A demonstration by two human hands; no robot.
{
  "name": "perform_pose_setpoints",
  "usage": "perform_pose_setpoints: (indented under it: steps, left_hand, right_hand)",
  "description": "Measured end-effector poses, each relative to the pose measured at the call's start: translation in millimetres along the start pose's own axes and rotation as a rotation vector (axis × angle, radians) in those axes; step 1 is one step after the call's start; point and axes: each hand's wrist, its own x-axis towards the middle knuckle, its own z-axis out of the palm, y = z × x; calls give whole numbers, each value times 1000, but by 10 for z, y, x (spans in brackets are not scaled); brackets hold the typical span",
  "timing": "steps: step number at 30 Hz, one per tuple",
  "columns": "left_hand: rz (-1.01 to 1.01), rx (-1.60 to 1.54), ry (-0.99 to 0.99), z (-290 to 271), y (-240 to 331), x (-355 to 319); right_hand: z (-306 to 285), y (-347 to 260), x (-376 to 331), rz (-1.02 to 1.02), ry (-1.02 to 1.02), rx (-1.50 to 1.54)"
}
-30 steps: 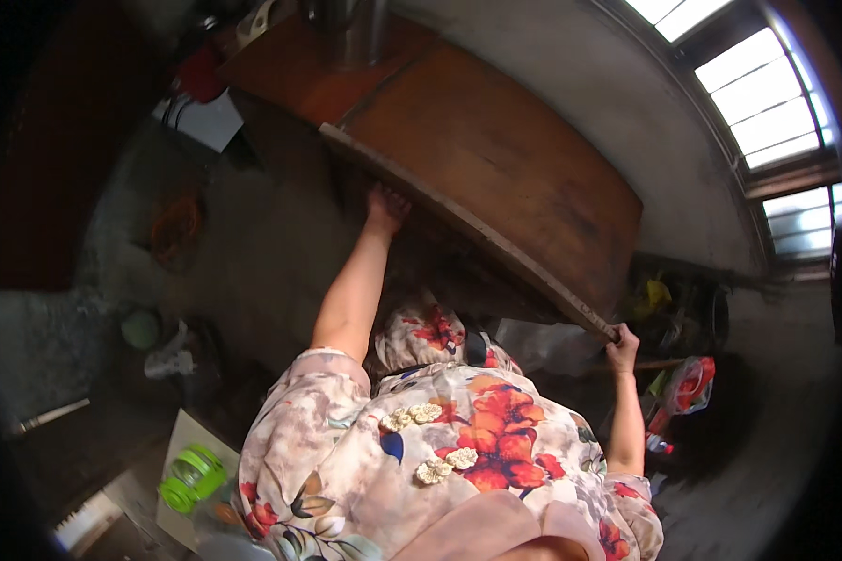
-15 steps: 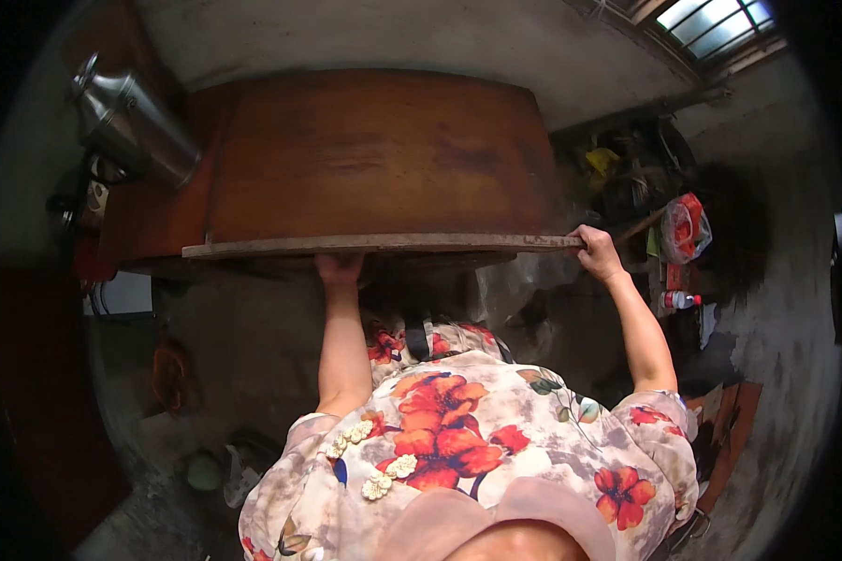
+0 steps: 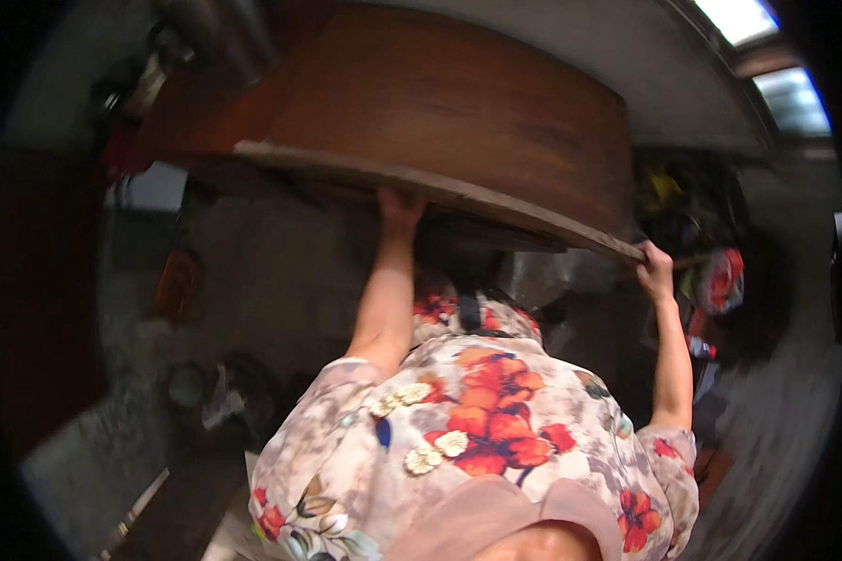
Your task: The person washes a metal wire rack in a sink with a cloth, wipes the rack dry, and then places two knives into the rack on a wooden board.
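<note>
A large brown wooden tabletop (image 3: 458,103) spans the upper middle, its pale, rough near edge slanting down to the right. My right hand (image 3: 656,266) is closed round the right end of that edge. Further left, my left hand (image 3: 400,206) grips the edge from below; its fingertips are hidden beneath the wood. A shiny metal canister (image 3: 229,37), smeared by motion, stands on the far left part of the wooden surface.
On the right are a clear bag with red contents (image 3: 723,280), a bottle with a red cap (image 3: 702,349) and dark clutter with a yellow piece (image 3: 664,187). A white box (image 3: 154,187) and an orange-brown object (image 3: 178,285) lie at left. Windows (image 3: 795,98) are upper right.
The view has swung, so the tabletop now slants down to the right and sits higher in the picture. Both hands keep their places on its edge.
</note>
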Motion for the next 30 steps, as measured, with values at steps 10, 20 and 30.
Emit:
perform_pose_setpoints:
  steps: [10,20,30]
  left_hand:
    - [-194,82,128,-466,-338,240]
    - [21,811,-148,-897,-418,340]
    - [-7,865,-5,-1017,-289,280]
  right_hand:
    - [240,108,87,-37,-112,-124]
    - [250,-227,-132,-125,-55,-209]
    - [217,-377,-203,-156,-82,-206]
